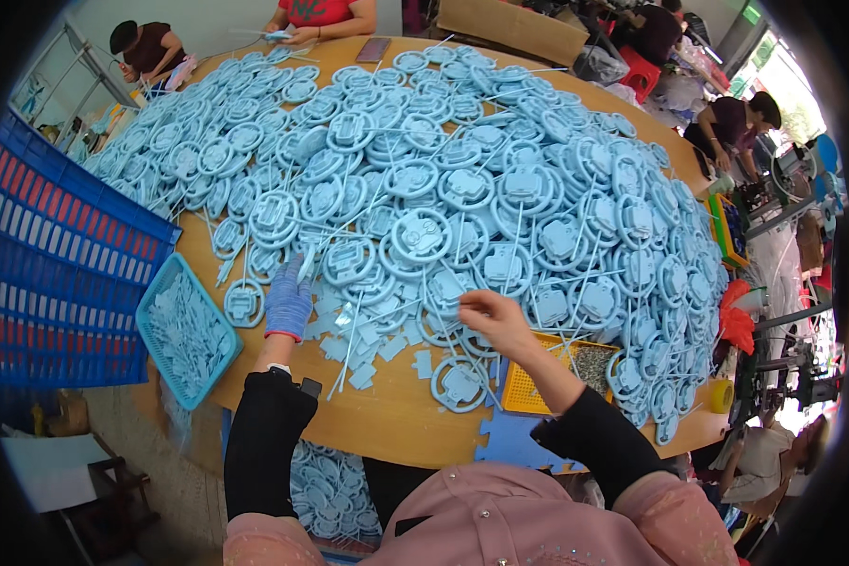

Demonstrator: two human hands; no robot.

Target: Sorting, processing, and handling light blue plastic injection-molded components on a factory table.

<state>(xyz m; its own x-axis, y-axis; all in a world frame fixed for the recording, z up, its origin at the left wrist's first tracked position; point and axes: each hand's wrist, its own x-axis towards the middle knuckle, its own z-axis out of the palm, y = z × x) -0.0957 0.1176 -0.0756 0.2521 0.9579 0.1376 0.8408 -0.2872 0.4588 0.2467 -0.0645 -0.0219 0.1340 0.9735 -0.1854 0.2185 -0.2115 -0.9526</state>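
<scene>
A large heap of light blue plastic rings [421, 234], each with a blocky centre and many with thin sticks, spreads over the table. My left hand [289, 304], in a lavender-blue glove, is at the heap's near edge. Its fingers point away from me and appear closed on a slim light blue plastic piece [308, 261]. My bare right hand [496, 321] hovers over the near middle of the heap, thumb and fingers pinched together; whatever is between them is too small to make out. Small flat light blue plates [391, 347] lie loose between my hands, and a single ring part [460, 385] lies closer to me.
To the left, a light blue basket [228, 370] holds slim pieces beside a tall blue crate [61, 255]. A yellow tray [524, 389] with small metal parts sits by my right forearm, near a blue foam mat [519, 440]. Other people work around the table's far side and right.
</scene>
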